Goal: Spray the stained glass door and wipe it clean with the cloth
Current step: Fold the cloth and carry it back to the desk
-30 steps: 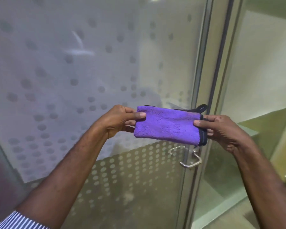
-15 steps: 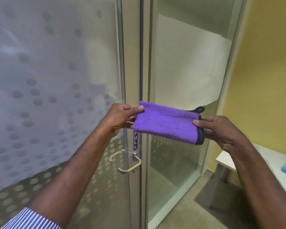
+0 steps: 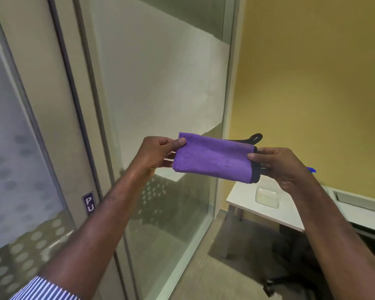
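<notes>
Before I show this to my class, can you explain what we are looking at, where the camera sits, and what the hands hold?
There is no machine here: a person wears a camera on the head, looking down at their own hands. The left hand and right hand each pinch one end of a folded purple cloth, stretched between them. Behind stands the glass door with frosted dots. At the right, a white table bears a clear container.

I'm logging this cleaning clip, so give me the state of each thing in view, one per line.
Cloth: folded, stretched between both hands, off the glass.
Left hand: pinches the cloth's left end.
Right hand: pinches the cloth's dark-trimmed end.
Glass door: shut, frosted with dots.
Table: holds a clear container.
</notes>
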Motion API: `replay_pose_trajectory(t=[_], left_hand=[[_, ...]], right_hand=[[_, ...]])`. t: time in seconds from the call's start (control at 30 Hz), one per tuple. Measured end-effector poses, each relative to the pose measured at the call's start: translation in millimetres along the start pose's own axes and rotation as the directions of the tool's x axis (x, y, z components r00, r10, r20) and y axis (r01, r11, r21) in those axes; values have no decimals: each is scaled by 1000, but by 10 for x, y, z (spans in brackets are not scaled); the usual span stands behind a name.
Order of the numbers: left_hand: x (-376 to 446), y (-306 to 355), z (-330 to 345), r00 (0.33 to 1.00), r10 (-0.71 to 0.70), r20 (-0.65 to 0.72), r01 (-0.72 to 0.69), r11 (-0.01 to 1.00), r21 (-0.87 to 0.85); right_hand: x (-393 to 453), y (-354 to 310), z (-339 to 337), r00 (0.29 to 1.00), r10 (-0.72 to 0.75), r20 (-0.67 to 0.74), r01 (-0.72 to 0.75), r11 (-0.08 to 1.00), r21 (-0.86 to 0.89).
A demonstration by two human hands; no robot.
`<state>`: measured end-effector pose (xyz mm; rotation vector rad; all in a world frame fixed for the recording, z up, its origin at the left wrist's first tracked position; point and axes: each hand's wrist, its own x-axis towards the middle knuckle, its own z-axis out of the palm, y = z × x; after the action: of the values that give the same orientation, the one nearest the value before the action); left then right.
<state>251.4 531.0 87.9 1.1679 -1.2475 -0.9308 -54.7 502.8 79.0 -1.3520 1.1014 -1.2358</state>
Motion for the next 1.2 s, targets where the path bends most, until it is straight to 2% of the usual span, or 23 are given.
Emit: replay_pose_trajectory(t=[0.17,0.33,0.73,1.2], left_hand=[[815,-325,440,996,1,85,-1,1000,2],[1639,-685,861,987,-53,151,60,998,-38],[3289,-1513,2117,904,-209,372,242,969,-43],[4718,-2434,3997,820,-389,420,412,910,39]], right_hand=[[587,165,-375,996,11,-90,-16,999,-51],[1187,368,-654,975,52,-218,-78,990,-115],[2344,988,-1509,872,148,-466,-200,978,-64],[3949,2000,-3133,812,303,-499,-359,933,-18]])
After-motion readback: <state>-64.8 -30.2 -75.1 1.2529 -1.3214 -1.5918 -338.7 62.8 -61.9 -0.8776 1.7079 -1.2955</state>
